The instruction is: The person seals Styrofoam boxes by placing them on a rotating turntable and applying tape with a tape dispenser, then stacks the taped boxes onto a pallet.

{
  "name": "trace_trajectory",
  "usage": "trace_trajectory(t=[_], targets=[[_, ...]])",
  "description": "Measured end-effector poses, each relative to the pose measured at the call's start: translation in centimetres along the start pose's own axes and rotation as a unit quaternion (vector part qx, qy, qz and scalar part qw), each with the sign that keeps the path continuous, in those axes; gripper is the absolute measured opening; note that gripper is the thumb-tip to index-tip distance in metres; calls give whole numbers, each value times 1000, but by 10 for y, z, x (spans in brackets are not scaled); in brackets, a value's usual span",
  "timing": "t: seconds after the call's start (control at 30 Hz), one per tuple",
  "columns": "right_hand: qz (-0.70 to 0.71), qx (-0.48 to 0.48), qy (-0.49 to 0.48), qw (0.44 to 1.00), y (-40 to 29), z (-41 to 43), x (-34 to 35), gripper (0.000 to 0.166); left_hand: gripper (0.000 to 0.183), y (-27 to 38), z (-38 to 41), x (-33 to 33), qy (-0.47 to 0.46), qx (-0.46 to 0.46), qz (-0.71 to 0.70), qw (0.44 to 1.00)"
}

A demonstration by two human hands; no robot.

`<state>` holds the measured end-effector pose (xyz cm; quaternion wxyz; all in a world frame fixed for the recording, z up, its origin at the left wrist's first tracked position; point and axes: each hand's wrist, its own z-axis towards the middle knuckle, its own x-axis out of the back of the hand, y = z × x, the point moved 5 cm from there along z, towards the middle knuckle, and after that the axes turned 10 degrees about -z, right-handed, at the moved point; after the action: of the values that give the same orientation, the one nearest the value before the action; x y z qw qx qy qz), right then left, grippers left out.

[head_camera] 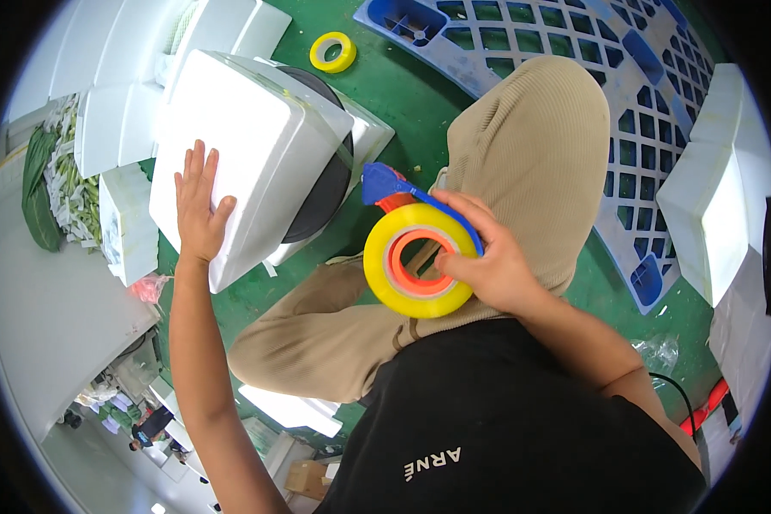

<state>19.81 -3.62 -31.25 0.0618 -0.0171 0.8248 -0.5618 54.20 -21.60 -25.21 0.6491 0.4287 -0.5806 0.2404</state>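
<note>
My left hand (pixel 200 205) lies flat against the bright white top of a foam box (pixel 257 141), fingers stretched out and thumb apart. A strip of clear tape (pixel 295 103) runs over the box's far edge and down its side. Under the box, a round black disc (pixel 318 193) sticks out; what it belongs to is hidden. In my right hand (pixel 488 257) is a blue and red tape dispenser (pixel 392 184) loaded with a roll of yellow packing tape (pixel 385 283). The dispenser is held above my lap, apart from the box.
Another roll of yellow tape (pixel 333 53) lies on the green floor (pixel 385 83). A blue plastic pallet (pixel 482 61) is at the upper right, with white foam boxes (pixel 707 186) beside it. More foam boxes (pixel 115 122) and bagged green vegetables (pixel 70 173) are at left. A person (pixel 152 427) is far off.
</note>
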Motion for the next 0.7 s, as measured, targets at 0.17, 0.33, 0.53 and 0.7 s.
trace_trajectory(t=[0.17, 0.33, 0.53, 0.7], targets=[[28, 9, 3, 1000, 4, -20, -9, 65, 63, 10, 28, -18, 99, 254, 12, 962], [-77, 54, -38, 995, 11, -36, -22, 61, 64, 37, 87, -7, 234, 323, -450, 799], [-52, 55, -83, 994, 9, -32, -45, 62, 56, 30, 41, -14, 79, 81, 7, 994], [-106, 53, -146, 982, 12, -22, -73, 60, 57, 26, 43, -17, 80, 107, 1, 991]])
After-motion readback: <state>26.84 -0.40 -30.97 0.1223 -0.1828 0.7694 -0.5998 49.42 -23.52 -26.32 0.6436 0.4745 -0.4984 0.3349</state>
